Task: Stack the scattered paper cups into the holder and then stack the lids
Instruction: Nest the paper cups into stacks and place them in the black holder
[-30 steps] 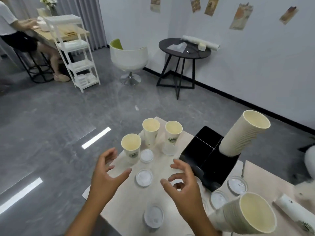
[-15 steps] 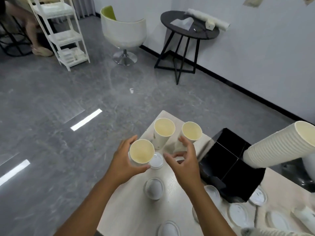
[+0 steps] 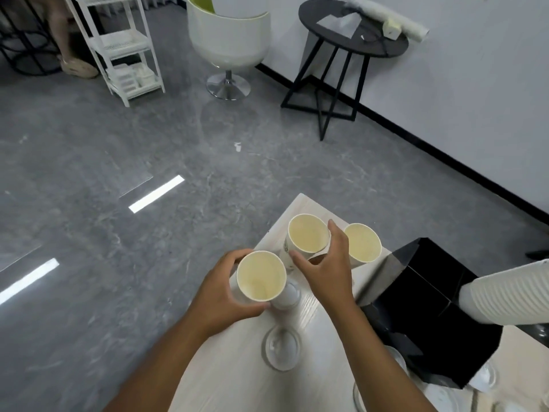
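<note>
Paper cups are standing on the pale surface (image 3: pixel 237 367). The left hand (image 3: pixel 219 295) is gripping the near cup (image 3: pixel 261 276). The right hand (image 3: pixel 323 269) is curling round the middle cup (image 3: pixel 307 233).

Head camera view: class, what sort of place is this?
Probably a staged café-style practice room: loose cream paper cups beside a black cup holder on a pale wooden table, plus a round black side table.

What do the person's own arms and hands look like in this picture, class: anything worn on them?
Both forearms are bare as far as the frame shows: no sleeves, gloves, watch or rings visible on the left hand or the right hand. The fingernails look short and unpainted.
</note>
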Tool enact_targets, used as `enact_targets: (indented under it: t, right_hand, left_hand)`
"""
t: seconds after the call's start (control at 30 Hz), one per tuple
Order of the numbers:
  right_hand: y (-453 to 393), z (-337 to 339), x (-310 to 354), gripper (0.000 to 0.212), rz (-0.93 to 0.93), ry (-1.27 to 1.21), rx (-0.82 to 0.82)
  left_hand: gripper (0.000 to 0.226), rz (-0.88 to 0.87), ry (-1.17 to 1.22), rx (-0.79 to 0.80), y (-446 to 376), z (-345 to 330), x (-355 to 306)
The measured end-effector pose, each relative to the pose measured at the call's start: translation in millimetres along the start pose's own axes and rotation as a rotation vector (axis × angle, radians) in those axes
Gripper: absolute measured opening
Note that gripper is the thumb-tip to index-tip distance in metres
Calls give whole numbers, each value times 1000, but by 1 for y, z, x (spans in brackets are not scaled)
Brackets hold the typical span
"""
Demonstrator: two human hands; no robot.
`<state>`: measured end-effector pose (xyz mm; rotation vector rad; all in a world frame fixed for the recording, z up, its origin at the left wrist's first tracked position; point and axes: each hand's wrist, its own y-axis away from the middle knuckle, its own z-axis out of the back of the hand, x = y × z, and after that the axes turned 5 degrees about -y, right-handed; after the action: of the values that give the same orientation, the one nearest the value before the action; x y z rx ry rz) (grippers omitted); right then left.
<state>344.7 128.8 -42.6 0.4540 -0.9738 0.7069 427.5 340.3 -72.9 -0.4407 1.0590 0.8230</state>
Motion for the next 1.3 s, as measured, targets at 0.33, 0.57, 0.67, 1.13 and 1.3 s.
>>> enact_targets:
  t: [0.33,0.57,0.67,1.13,1.3]
  right_hand:
    - [-13,-13,0,97,4,78,-41]
    - [51,53,46,91,162,-30,-121]
    - [93,107,70,89,243,-37,-204]
    - [305,370,85,80,253,-63,-736]
    - [333,397,55,73,217,-68,-715]
  left_hand:
    - [90,6,71,-60,12,16,-6]
    - [92,-117,83,-87,40,38,-53]
    - [93,-222,100,-51,49,36,-101]
    - [90,-623,308,252,119,-88,-309]
    - [90,-667,418,267,135,-118,-353]
